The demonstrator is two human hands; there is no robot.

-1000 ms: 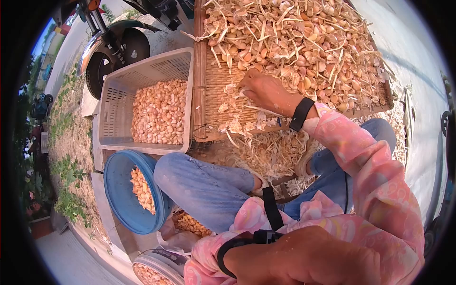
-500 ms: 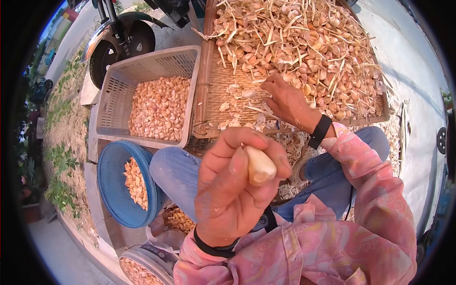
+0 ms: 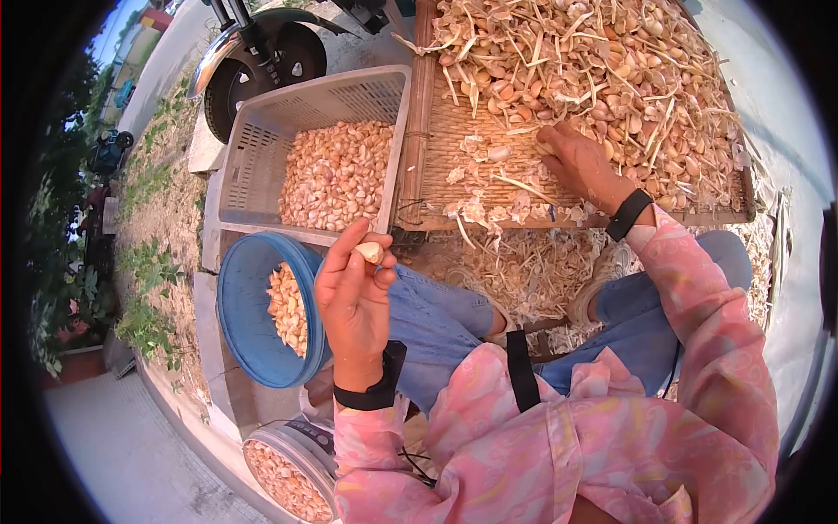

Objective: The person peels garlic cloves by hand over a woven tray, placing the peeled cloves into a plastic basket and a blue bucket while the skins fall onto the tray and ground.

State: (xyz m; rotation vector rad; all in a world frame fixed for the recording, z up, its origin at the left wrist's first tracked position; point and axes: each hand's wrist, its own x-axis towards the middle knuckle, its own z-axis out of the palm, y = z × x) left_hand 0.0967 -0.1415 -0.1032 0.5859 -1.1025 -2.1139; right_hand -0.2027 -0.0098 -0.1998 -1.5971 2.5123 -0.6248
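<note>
My left hand (image 3: 353,301) is raised beside the blue bucket (image 3: 240,306). Its thumb and fingers pinch a pale garlic clove (image 3: 370,252). At the near edge of the garlic pile (image 3: 602,79), my right hand (image 3: 587,166) rests low over the woven tray (image 3: 445,166). Its fingers are curled together, and whatever lies between them is hidden. One loose clove (image 3: 498,154) and bits of papery skin lie on the tray to the left of that hand. Several cloves (image 3: 286,310) sit inside the blue bucket.
A pale plastic crate (image 3: 253,166) of garlic cloves stands left of the tray. Below the bucket is a white tub (image 3: 292,467) of cloves. Skins and stalks (image 3: 515,271) litter the ground between my legs. A vehicle wheel (image 3: 262,79) stands behind the crate.
My left hand has moved away from the camera, left and toward the blue bucket, still pinching the clove. My right hand stays by the pile, its fingers more curled. The view has shifted.
</note>
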